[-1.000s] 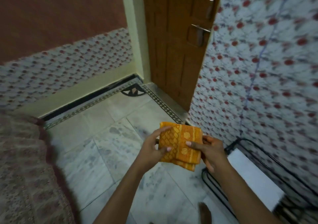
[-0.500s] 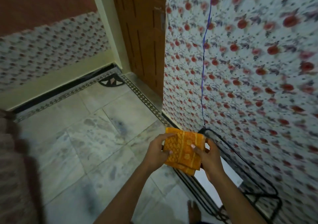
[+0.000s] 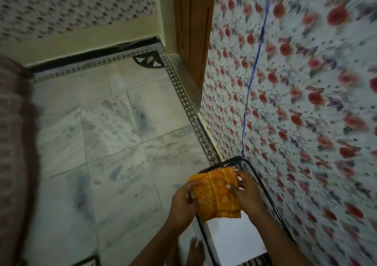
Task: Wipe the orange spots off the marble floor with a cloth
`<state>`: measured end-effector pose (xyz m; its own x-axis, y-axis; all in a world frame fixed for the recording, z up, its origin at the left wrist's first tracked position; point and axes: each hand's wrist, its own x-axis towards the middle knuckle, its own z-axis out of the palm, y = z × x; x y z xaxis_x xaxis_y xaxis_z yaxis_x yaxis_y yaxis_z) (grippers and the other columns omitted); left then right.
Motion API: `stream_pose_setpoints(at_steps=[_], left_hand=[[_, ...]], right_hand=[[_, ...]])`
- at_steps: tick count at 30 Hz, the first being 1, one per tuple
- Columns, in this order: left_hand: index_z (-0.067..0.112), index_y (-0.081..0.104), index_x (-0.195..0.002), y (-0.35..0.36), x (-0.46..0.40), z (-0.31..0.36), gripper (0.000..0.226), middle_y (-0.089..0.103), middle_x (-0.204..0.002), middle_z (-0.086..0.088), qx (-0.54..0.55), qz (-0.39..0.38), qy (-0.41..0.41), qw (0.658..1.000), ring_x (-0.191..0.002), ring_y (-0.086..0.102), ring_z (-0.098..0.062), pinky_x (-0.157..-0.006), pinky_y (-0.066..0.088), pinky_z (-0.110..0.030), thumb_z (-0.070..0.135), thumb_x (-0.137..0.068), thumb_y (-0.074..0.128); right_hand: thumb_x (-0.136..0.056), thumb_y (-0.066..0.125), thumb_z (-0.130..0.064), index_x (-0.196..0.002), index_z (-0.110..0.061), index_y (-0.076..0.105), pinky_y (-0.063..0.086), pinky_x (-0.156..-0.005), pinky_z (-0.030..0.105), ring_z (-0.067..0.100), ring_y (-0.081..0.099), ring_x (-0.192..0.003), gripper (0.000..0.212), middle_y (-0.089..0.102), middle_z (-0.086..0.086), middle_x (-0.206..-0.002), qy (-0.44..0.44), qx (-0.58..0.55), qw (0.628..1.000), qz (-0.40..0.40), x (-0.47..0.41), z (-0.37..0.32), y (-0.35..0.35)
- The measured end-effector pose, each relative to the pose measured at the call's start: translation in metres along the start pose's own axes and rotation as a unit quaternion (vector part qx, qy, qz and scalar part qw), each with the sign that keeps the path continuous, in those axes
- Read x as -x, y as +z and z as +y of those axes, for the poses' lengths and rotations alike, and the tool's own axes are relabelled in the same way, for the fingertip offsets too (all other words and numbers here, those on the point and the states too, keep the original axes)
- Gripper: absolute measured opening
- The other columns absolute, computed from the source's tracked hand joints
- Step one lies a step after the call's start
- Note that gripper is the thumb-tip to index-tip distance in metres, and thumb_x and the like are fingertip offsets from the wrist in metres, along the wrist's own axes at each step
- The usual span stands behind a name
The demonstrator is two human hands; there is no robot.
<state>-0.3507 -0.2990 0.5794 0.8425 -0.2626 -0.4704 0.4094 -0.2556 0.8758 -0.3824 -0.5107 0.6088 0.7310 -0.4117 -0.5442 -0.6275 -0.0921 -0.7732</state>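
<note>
One folded orange cloth [image 3: 216, 194] sits low and right of centre in the frame, clamped between two hands, the left hand [image 3: 183, 201] and right hand [image 3: 247, 194] each pinching an edge, likely squaring it into a pad before wiping. The marble floor [image 3: 114, 135] spreads to the left; I can spot no orange spots there.

The marble floor [image 3: 114, 126] is pale grey-veined slabs edged by a dark patterned border strip [image 3: 183, 94]. A black wire rack [image 3: 273, 202] stands on it by the wall, and a bare foot [image 3: 195, 251] rests just beside the rack
</note>
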Motion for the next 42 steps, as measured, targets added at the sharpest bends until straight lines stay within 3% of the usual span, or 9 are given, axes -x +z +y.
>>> stream_pose_setpoints(at_steps=[5, 11, 15, 21, 26, 29, 32, 35, 42], left_hand=[[0.041, 0.069, -0.115, 0.042, -0.047, -0.087, 0.041, 0.070, -0.119, 0.003, -0.001, 0.060, -0.012, 0.998, -0.094, 0.076, -0.027, -0.075, 0.065, -0.049, 0.021, -0.079, 0.070], [0.025, 0.068, -0.116, 0.080, -0.100, -0.171, 0.041, 0.068, -0.112, 0.008, -0.034, 0.040, -0.053, 0.997, -0.083, 0.074, -0.010, -0.067, 0.061, -0.022, -0.008, -0.091, 0.062], [0.016, 0.065, -0.121, 0.095, -0.118, -0.197, 0.044, 0.060, -0.105, 0.018, -0.054, 0.017, -0.065, 0.996, -0.072, 0.072, -0.009, -0.063, 0.058, -0.018, -0.014, -0.090, 0.060], [0.036, 0.060, -0.113, 0.116, -0.133, -0.229, 0.047, 0.062, -0.107, 0.014, -0.136, -0.007, -0.044, 0.990, -0.102, 0.069, -0.025, -0.086, 0.060, -0.036, -0.006, -0.092, 0.062], [0.018, 0.052, -0.133, 0.122, -0.131, -0.234, 0.037, 0.046, -0.127, 0.007, -0.270, 0.009, 0.013, 0.963, -0.108, 0.055, -0.009, -0.088, 0.052, -0.015, 0.020, -0.097, 0.060], [0.020, 0.049, -0.130, 0.123, -0.133, -0.235, 0.030, 0.052, -0.137, -0.001, -0.290, 0.006, 0.030, 0.957, -0.108, 0.058, -0.015, -0.084, 0.054, -0.018, 0.030, -0.102, 0.055], [0.028, 0.052, -0.133, 0.123, -0.135, -0.233, 0.031, 0.050, -0.141, 0.002, -0.351, -0.049, 0.100, 0.930, -0.121, 0.057, -0.015, -0.096, 0.057, -0.024, 0.035, -0.103, 0.052], [0.019, 0.054, -0.138, 0.113, -0.134, -0.227, 0.042, 0.050, -0.145, -0.005, -0.347, -0.065, 0.119, 0.928, -0.132, 0.051, -0.021, -0.111, 0.045, -0.029, 0.016, -0.097, 0.063], [0.019, 0.068, -0.119, 0.063, -0.102, -0.131, 0.022, 0.071, -0.115, 0.007, -0.108, 0.110, 0.109, 0.982, -0.104, 0.067, -0.004, -0.089, 0.057, -0.023, 0.016, -0.097, 0.069]], right_hand=[[-0.095, 0.074, -0.015, -0.138, -0.022, 0.059, 0.054, -0.103, 0.055, 0.027, 0.060, -0.121, 0.046, 0.063, 0.002, -0.125, 0.011, 0.077, 0.996, -0.031, -0.081, 0.079, 0.013], [-0.096, 0.073, -0.015, -0.137, -0.016, 0.060, 0.051, -0.102, 0.044, 0.033, 0.061, -0.126, 0.043, 0.063, 0.007, -0.130, 0.021, 0.157, 0.987, -0.039, -0.159, 0.172, 0.034], [-0.094, 0.073, -0.010, -0.132, -0.009, 0.065, 0.051, -0.101, 0.044, 0.037, 0.063, -0.121, 0.038, 0.069, 0.017, -0.129, 0.013, 0.199, 0.980, -0.005, -0.186, 0.214, 0.045], [-0.091, 0.071, -0.001, -0.112, -0.003, 0.072, 0.046, -0.079, 0.029, 0.033, 0.068, -0.101, 0.022, 0.073, 0.017, -0.108, -0.001, 0.260, 0.965, 0.037, -0.206, 0.239, 0.048], [-0.091, 0.072, -0.010, -0.120, -0.008, 0.067, 0.053, -0.080, 0.043, 0.038, 0.060, -0.107, 0.030, 0.060, 0.019, -0.118, -0.076, 0.371, 0.918, 0.117, -0.197, 0.240, 0.043], [-0.095, 0.067, -0.012, -0.127, -0.008, 0.064, 0.055, -0.093, 0.046, 0.035, 0.059, -0.115, 0.033, 0.060, 0.017, -0.124, -0.119, 0.413, 0.903, 0.025, -0.193, 0.237, 0.048], [-0.103, 0.060, -0.028, -0.140, -0.012, 0.057, 0.048, -0.111, 0.044, 0.028, 0.054, -0.128, 0.040, 0.055, 0.011, -0.143, -0.076, 0.393, 0.913, -0.086, -0.192, 0.239, 0.056], [-0.101, 0.064, -0.027, -0.131, -0.008, 0.063, 0.048, -0.104, 0.034, 0.023, 0.058, -0.119, 0.035, 0.063, 0.010, -0.132, -0.066, 0.300, 0.951, -0.046, -0.184, 0.227, 0.060], [-0.097, 0.072, -0.024, -0.112, -0.018, 0.073, 0.052, -0.088, 0.023, 0.003, 0.065, -0.095, 0.016, 0.072, -0.005, -0.102, -0.096, 0.079, 0.992, -0.002, -0.114, 0.127, 0.074]])
